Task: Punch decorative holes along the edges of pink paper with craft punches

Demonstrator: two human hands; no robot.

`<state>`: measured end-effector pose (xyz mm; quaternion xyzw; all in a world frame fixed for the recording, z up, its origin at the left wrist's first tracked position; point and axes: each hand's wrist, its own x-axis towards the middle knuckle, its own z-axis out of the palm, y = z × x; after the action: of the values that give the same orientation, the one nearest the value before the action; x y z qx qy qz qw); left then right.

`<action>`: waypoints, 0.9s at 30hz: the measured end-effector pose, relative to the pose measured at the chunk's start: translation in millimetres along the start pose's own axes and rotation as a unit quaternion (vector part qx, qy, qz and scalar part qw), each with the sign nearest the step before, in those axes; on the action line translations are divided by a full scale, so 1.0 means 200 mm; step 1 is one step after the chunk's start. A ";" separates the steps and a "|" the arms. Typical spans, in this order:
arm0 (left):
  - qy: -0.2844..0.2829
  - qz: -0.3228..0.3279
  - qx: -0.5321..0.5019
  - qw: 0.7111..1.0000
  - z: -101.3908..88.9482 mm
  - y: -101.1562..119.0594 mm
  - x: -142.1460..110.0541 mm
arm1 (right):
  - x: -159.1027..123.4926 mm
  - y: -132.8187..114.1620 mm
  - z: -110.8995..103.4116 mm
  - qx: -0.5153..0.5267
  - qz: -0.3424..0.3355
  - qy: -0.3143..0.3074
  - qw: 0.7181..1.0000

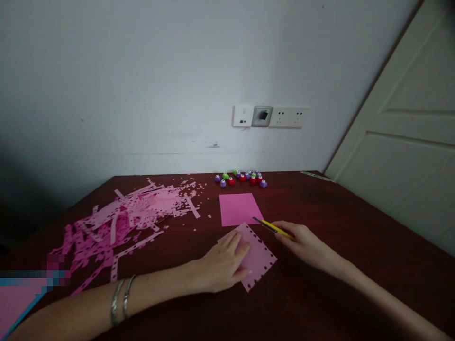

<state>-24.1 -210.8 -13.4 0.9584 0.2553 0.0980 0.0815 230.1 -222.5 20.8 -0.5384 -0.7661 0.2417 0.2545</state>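
A light pink paper square (pixel 261 258) with small holes punched along its edges lies turned cornerwise on the table. My left hand (pixel 227 260) rests on it, fingers spread flat against the paper. In my right hand (pixel 296 239) is a yellow utility knife (pixel 279 230), its blade pointing left over the right edge of a brighter pink paper square (pixel 240 208). Whether the blade touches that sheet, I cannot tell. This brighter sheet lies just beyond the punched one, and its near edge is close to the punched sheet's far corner.
Pink paper strips and scraps (pixel 124 218) are heaped on the left of the dark red table (pixel 320 213). Several small coloured craft punches (pixel 242 178) stand near the wall. A thin ruler-like strip (pixel 316 176) lies at the far right edge. Wall sockets (pixel 287 117) are above.
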 end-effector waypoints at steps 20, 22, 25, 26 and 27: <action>0.002 0.044 0.048 0.998 0.03 -0.05 0.17 | -0.06 -0.04 0.14 -0.101 0.028 0.027 0.994; -0.008 0.049 0.046 0.998 0.03 -0.07 0.17 | -0.06 -0.04 0.14 -0.098 0.024 0.033 0.994; -0.022 0.055 0.043 0.997 0.02 -0.08 0.17 | -0.07 -0.04 0.14 -0.093 0.022 0.043 0.994; -0.025 0.057 0.044 0.997 0.02 -0.08 0.18 | -0.07 -0.05 0.14 -0.092 0.021 0.043 0.995; -0.027 0.058 0.044 0.997 0.02 -0.08 0.18 | -0.07 -0.05 0.14 -0.091 0.021 0.042 0.995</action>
<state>-1.0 -179.1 -15.1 0.9766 0.2012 0.0651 0.0405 208.3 -240.8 3.5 -0.5850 -0.7622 0.1530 0.2311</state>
